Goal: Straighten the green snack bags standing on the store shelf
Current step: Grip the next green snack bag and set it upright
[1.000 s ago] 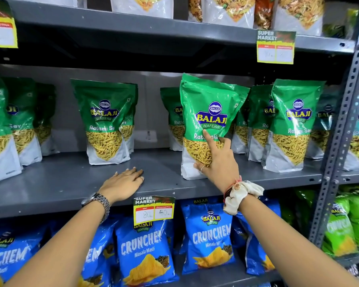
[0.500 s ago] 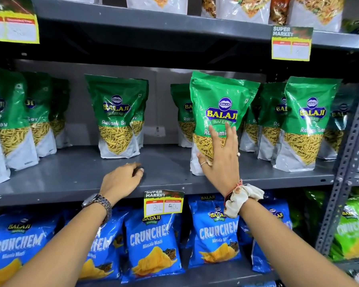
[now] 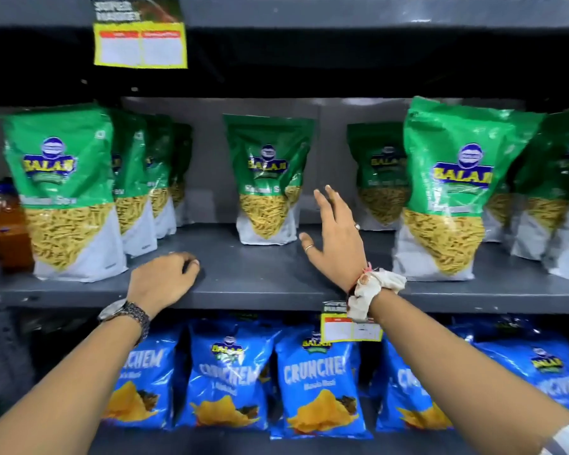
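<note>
We have released the right bag (image 3: 447,192); our right hand (image 3: 334,234), fingers spread and empty, now reaches toward the centre bag (image 3: 266,178), while our left hand (image 3: 163,280) rests curled, holding nothing, on the shelf (image 3: 260,277).

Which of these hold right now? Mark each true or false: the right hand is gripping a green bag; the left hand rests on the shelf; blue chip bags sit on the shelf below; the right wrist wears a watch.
1. The right hand is gripping a green bag. False: it is open in the air, between the middle green bag and the bigger-looking green bag to its right, touching neither.
2. The left hand rests on the shelf. True.
3. Blue chip bags sit on the shelf below. True.
4. The right wrist wears a watch. False: the watch is on the left wrist; the right has a white scrunchie.
</note>
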